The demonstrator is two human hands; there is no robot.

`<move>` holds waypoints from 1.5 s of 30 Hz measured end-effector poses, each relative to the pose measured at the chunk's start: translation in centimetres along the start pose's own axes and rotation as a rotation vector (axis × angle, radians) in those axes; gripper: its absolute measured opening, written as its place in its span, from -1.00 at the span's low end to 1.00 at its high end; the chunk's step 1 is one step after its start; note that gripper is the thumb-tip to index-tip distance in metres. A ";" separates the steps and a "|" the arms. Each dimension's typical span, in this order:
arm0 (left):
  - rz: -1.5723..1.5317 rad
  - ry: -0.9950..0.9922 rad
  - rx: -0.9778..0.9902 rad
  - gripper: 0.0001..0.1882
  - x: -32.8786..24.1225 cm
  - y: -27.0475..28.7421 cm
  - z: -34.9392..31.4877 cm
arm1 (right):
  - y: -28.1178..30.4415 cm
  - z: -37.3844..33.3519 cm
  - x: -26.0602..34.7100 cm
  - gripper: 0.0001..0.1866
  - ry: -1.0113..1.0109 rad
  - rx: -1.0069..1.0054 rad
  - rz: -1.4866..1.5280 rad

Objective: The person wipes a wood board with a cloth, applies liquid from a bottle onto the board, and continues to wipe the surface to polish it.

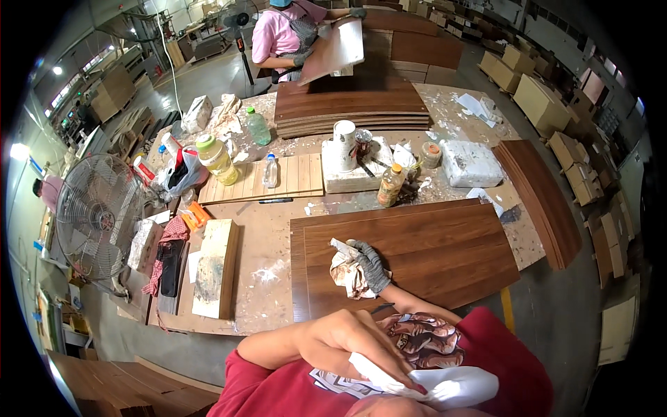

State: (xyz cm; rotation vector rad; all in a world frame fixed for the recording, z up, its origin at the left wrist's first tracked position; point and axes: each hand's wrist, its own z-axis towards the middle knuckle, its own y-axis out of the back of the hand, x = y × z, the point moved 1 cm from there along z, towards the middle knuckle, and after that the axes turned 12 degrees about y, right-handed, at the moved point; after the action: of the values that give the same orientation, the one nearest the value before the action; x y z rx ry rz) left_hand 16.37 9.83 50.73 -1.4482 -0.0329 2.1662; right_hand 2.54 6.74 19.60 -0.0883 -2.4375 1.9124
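My right hand (369,266), in a grey knitted glove, is closed on a crumpled, stained cream rag (347,271). The rag rests on a dark brown wood-grain board (417,250) lying flat at the near side of the table. My bare left hand (368,347) is raised close to my chest, its arm bent. Its fingers are curled on a soft white piece that looks like a face mask (455,386). Part of that white piece is hidden behind the fingers. Under the right wrist, a small dark object (382,307) shows only in part.
A pale wood block (214,267) and a black phone (169,267) lie left of the board. Bottles, including a yellow-capped one (391,185), stand beyond it near a white foam block (471,164). Stacked brown panels (351,104) lie farther back. Another person (288,42) holds a panel. A fan (97,219) stands left.
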 end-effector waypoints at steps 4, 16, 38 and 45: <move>0.041 0.068 0.001 -0.70 0.3 1.1 -1.5 | -0.2 -0.5 0.7 -0.46 -0.118 0.013 0.196; -0.410 0.215 -0.884 -0.69 6.8 7.2 -3.9 | 3.3 0.0 0.8 -0.46 0.508 0.171 -0.947; 1.056 0.356 -0.833 -0.38 3.0 5.0 -2.3 | 4.4 -0.2 1.1 -0.46 0.579 0.127 -1.050; 0.491 0.166 -1.085 -0.79 0.5 5.1 -2.2 | 5.3 -0.2 1.0 -0.46 0.543 0.067 -1.031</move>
State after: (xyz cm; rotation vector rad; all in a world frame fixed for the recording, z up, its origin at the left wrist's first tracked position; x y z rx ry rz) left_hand 16.00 5.09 47.78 -2.3988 -1.0266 2.5172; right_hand 1.61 8.24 14.52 0.4830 -1.5466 1.2514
